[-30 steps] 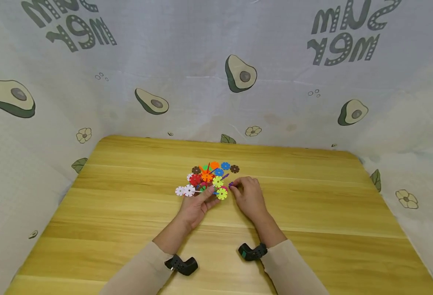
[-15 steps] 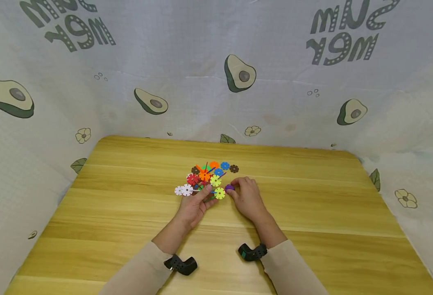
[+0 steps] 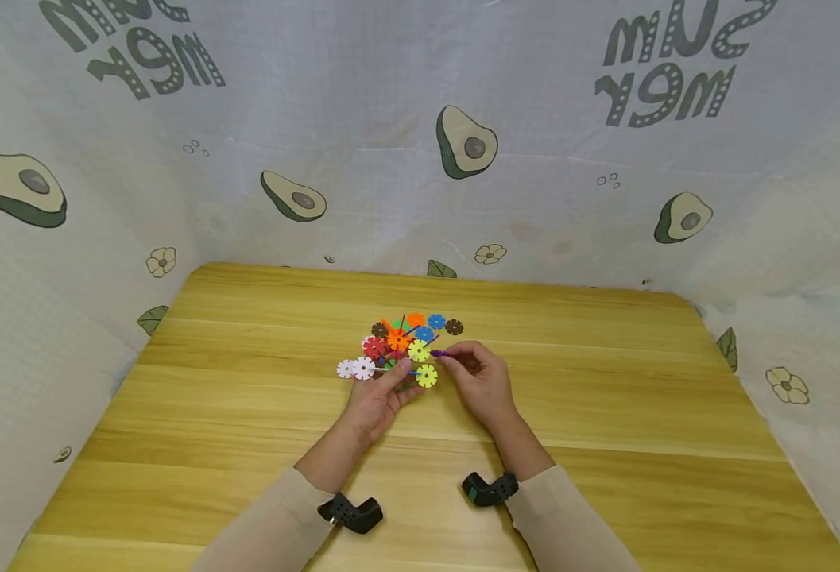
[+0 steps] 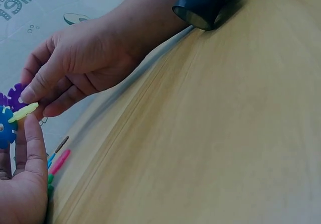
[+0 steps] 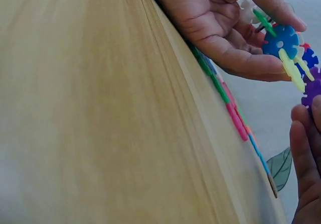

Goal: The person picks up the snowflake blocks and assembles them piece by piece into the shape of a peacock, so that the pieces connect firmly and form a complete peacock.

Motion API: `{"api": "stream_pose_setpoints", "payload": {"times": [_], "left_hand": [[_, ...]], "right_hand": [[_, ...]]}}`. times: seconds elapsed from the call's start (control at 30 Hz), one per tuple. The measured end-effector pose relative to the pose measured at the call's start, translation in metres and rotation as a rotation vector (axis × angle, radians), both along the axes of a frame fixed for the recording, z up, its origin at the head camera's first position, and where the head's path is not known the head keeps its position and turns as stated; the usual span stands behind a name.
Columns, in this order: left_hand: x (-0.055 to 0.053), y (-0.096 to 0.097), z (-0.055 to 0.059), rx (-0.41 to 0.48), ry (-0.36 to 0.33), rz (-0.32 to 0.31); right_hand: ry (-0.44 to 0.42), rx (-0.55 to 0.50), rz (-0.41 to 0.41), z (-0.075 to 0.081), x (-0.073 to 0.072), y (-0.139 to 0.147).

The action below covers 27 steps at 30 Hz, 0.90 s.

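My left hand [image 3: 375, 407] holds a cluster of notched plastic snowflake discs slotted together, its thumb lying over the near side. White discs [image 3: 362, 368] stick out at its left, an orange disc [image 3: 399, 340] tops it, and a yellow disc [image 3: 427, 376] sits at its right. Between thumb and fingers, my right hand [image 3: 489, 385] pinches a purple disc [image 3: 444, 353], seen edge-on in the head view. In the right wrist view that purple disc [image 5: 312, 94] is right beside another purple disc of the cluster, near a blue disc [image 5: 281, 42] and a yellow disc [image 5: 292, 71].
Behind the cluster, loose discs lie on the wooden table [image 3: 605, 381], among them a blue disc [image 3: 437, 321] and a brown disc [image 3: 454, 326]. A pink disc [image 5: 235, 121] shows edge-on in the right wrist view. A printed curtain [image 3: 391, 79] hangs beyond the table.
The purple disc in my right hand has turned from face-up to edge-on and moved slightly up and left, up to the cluster's upper yellow disc. My left hand stays nearly still.
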<state>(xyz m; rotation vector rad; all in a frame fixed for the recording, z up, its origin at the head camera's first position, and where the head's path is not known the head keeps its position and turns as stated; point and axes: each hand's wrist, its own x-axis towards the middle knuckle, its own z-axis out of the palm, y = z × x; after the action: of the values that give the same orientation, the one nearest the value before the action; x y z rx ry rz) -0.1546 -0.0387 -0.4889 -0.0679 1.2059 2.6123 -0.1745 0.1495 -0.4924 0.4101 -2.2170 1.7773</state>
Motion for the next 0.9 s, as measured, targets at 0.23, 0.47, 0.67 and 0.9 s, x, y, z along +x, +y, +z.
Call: {"api": "stream_pose_setpoints", "payload": {"times": [0.23,0.47,0.67,0.9], "left_hand": [[0.0005,-0.0002,0.0015,-0.006,-0.008,-0.011],[-0.0001,0.0,0.0012,-0.014,-0.023,-0.01],[0.0001,0.0003,0.0017,-0.032,-0.05,-0.016],[0.0004,0.0,0.0021,-0.055,-0.06,-0.044]], "right_hand": [[-0.005,-0.021,0.046,0.0,0.0001,0.0006],[0.02,-0.025,0.069,0.0013,0.0007,0.0006],[0.063,0.029,0.058,0.0032,0.0004,0.0006],[0.066,0.06,0.067,0.0036,0.0003,0.0017]]}}
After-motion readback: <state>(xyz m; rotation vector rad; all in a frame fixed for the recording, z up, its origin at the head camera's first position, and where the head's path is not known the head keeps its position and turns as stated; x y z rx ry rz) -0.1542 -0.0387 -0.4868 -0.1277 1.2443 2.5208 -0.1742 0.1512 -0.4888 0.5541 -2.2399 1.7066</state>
